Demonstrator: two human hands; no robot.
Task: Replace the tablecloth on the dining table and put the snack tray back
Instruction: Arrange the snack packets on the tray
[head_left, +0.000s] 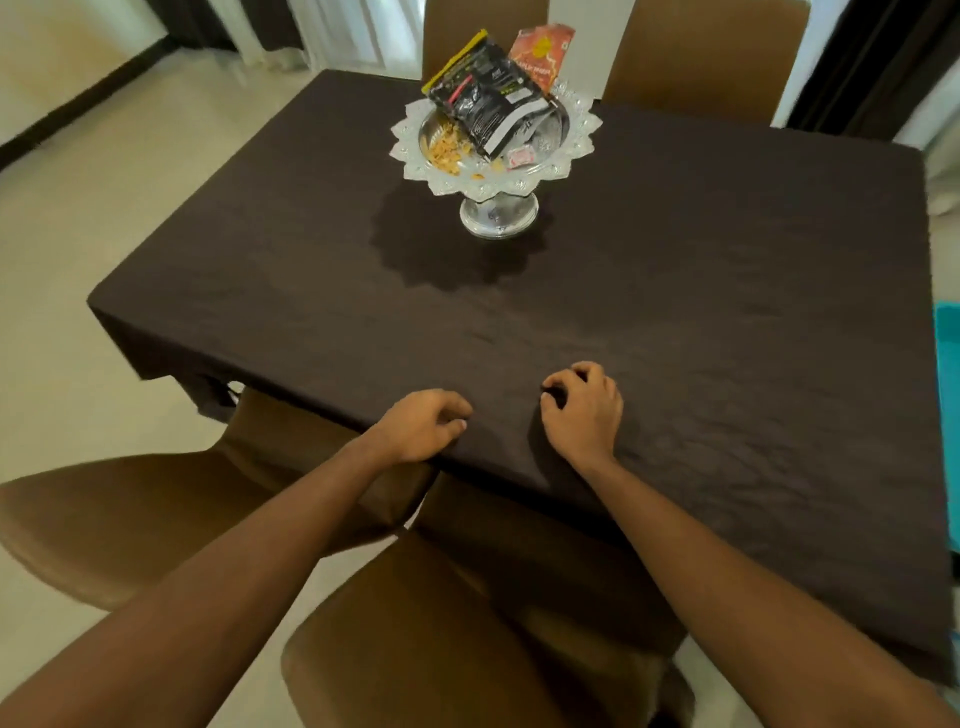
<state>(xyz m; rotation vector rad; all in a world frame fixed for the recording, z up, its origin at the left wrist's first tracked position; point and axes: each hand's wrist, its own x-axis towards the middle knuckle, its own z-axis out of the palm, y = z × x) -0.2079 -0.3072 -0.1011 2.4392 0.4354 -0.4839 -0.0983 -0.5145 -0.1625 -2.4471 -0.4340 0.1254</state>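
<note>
A dark brown tablecloth (675, 291) covers the whole dining table and hangs over its edges. On it at the far middle stands a silver footed snack tray (576, 140) with a scalloped rim, holding a black packet (485, 98), an orange packet (540, 52) and loose snacks. My left hand (423, 426) hovers at the near table edge with its fingers loosely curled, holding nothing. My right hand (584, 408) rests on the cloth a little further in, fingers curled, nothing in it.
Brown padded chairs stand on the near side (467, 623) (104, 514) and two more at the far side (701, 57). Pale tiled floor lies to the left. A turquoise object (948, 415) shows at the right edge.
</note>
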